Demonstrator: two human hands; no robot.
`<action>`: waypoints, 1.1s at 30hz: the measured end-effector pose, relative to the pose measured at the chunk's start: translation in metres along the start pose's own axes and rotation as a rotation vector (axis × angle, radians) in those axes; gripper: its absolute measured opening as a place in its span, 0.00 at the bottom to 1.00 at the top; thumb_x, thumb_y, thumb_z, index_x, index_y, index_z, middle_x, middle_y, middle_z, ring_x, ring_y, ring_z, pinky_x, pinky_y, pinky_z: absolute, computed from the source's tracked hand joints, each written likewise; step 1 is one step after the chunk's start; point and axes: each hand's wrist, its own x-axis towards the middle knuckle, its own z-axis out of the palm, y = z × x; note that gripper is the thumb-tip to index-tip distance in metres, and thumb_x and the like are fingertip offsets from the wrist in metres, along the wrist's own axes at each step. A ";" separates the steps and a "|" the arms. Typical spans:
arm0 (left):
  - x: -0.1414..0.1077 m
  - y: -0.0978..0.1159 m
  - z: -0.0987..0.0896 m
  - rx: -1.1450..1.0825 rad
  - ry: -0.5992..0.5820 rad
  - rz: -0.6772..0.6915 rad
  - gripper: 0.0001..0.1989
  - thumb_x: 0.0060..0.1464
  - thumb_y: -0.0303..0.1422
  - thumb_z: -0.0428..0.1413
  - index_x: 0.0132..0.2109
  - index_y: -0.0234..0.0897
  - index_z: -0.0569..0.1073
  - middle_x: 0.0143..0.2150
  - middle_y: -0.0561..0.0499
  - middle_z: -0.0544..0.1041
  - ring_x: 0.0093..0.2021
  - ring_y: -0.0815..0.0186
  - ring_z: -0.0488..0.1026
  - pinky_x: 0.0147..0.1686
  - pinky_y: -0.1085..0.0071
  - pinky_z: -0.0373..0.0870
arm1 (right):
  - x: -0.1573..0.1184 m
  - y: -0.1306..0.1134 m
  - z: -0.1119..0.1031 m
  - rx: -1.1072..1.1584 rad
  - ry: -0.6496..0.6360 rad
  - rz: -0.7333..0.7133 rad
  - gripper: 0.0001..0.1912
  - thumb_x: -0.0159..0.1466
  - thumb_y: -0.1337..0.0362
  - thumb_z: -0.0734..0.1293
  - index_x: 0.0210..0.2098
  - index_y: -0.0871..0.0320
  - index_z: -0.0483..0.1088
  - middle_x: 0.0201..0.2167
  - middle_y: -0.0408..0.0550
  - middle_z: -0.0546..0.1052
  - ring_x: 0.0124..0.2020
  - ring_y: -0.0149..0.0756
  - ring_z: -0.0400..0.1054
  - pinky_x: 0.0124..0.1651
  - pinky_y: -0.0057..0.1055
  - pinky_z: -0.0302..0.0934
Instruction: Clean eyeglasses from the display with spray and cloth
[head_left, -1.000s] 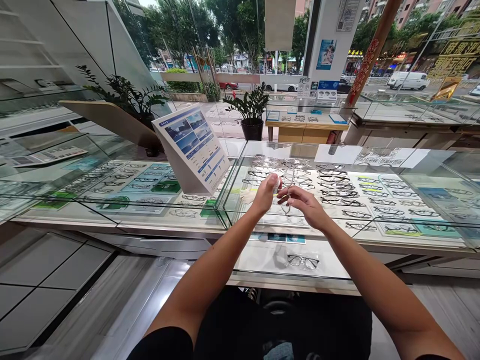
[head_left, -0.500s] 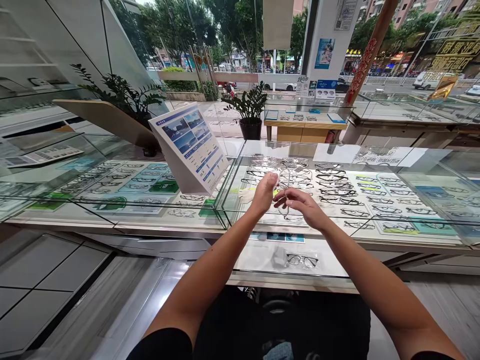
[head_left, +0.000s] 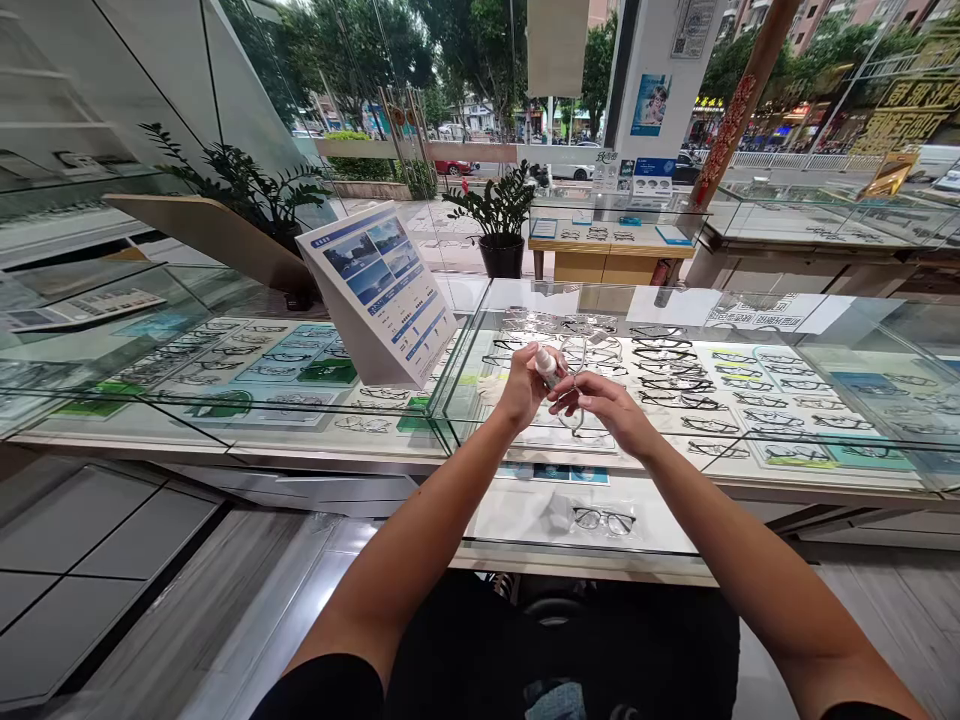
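Observation:
My left hand [head_left: 521, 392] is closed around a small bottle [head_left: 547, 366] with a white top, which tilts up toward me. Close beside it, the fingers of my right hand [head_left: 611, 408] pinch a thin clear-looking pair of eyeglasses [head_left: 576, 418], turned on end so one lens is above the other. Both hands are over the glass display case [head_left: 465, 375], and the bottle is very near the eyeglasses. Fingers partly hide the middle of the frame. Below, another pair of dark-rimmed eyeglasses [head_left: 604, 522] lies with clear plastic wrapping on the lower white ledge.
Rows of eyeglasses [head_left: 671, 368] lie under the glass to the right. A standing desk calendar [head_left: 382, 300] is on the left of the case. Behind the case are a potted plant [head_left: 501, 250] and a wooden display table [head_left: 607, 265].
My left hand has turned, bringing the bottle's white top into view beside the eyeglasses. My right hand keeps its grip and has barely moved.

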 end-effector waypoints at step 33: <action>-0.002 0.001 -0.011 0.921 0.045 0.358 0.25 0.65 0.58 0.52 0.39 0.40 0.72 0.37 0.48 0.77 0.41 0.56 0.72 0.43 0.61 0.65 | 0.004 0.000 -0.005 -0.086 0.272 -0.081 0.12 0.69 0.55 0.70 0.49 0.51 0.79 0.53 0.50 0.83 0.47 0.43 0.79 0.50 0.40 0.68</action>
